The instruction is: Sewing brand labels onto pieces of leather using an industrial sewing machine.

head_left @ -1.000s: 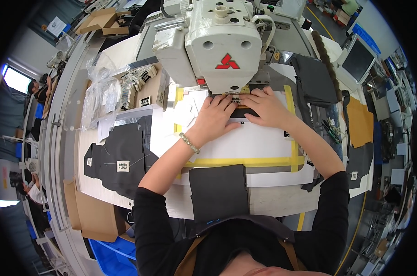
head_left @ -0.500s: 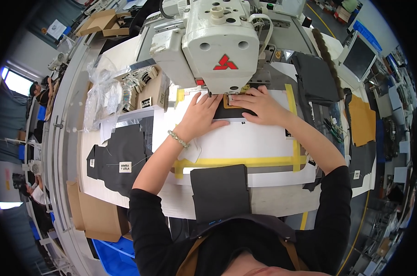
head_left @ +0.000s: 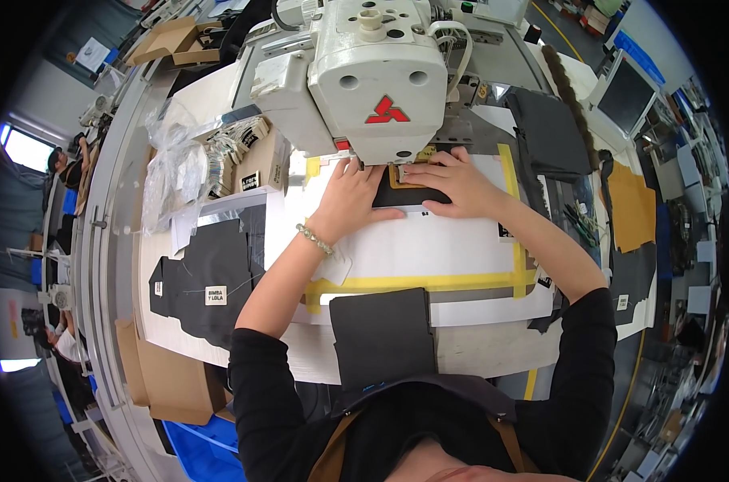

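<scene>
Under the white head of a machine [head_left: 378, 92] with a red emblem, my left hand [head_left: 348, 197] lies flat, fingertips at the left end of a black piece [head_left: 408, 198]. My right hand [head_left: 457, 185] rests fingers-apart at its right side, fingertips on a small pale patch inside a yellow frame [head_left: 395, 180]. The black piece lies on a white sheet [head_left: 404, 253] edged with yellow tape. Part of the patch is hidden by my fingers and the machine.
A box of labels [head_left: 252, 161] and plastic bag [head_left: 165, 185] sit left, above dark pieces [head_left: 200, 273]. Dark pieces [head_left: 380, 329] lie in front. Right are a black stack [head_left: 545, 132], tan material [head_left: 631, 209], tools [head_left: 581, 225] and a monitor [head_left: 625, 96]. Two people [head_left: 63, 165] work far left.
My left hand has shifted left and slightly down from a second ago, uncovering more of the yellow frame and black piece. My right fingers now cover more of the patch.
</scene>
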{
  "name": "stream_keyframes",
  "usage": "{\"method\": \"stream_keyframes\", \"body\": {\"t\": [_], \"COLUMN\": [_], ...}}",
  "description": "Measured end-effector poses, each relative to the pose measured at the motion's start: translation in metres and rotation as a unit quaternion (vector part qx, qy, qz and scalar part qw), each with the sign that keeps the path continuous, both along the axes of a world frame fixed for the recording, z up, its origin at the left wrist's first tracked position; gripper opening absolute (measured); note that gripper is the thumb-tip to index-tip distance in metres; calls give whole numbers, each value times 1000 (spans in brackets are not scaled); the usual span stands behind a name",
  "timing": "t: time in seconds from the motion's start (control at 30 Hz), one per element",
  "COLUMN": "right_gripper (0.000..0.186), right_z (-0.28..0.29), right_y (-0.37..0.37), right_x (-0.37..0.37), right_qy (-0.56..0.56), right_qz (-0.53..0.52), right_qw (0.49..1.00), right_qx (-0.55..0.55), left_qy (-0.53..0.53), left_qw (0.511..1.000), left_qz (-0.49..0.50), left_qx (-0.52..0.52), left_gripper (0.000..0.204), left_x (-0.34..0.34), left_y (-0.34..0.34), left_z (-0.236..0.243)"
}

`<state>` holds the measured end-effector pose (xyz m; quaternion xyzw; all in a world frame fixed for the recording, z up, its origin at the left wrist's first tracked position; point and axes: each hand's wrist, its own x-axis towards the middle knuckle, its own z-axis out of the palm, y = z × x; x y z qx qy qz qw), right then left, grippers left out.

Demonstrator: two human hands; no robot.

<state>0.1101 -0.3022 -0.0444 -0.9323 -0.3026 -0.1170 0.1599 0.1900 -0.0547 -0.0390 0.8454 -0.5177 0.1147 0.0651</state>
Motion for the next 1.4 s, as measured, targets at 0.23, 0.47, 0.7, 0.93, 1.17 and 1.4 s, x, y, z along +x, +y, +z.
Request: {"method": "stream_keyframes", "body": {"t": [0.23, 0.47, 0.7, 0.93, 1.17, 1.4], "right_gripper": [53, 50, 45, 45, 49, 47], "right_z": [-1, 0, 2, -3, -4, -4], "right_y": [-3, -2, -1, -5, -9, -18], "right_x": [2, 2, 1, -1, 7, 26], "right_qy": [18, 19, 28, 3, 19, 22], "right_qz": [0, 4, 4, 5, 8, 14], "right_qw": [1000, 1000, 1000, 1000, 1000, 1000], "right_qx": [5, 13, 3, 6, 3, -5], "left_qy": [-31, 2, 0, 12, 10, 50], "left_qw": [999, 1000, 999, 999, 999, 994], "left_qz": [-10, -1, -4, -12, -17, 9], "left_qx": [-10, 16, 33, 33, 46, 93], "left_gripper": [92, 93, 94, 91, 88, 83], "left_x": [3, 0, 1, 1, 13, 32], "left_y": [1, 1, 1, 1, 3, 0], "left_z": [-6, 1, 3, 7, 6, 8]}}
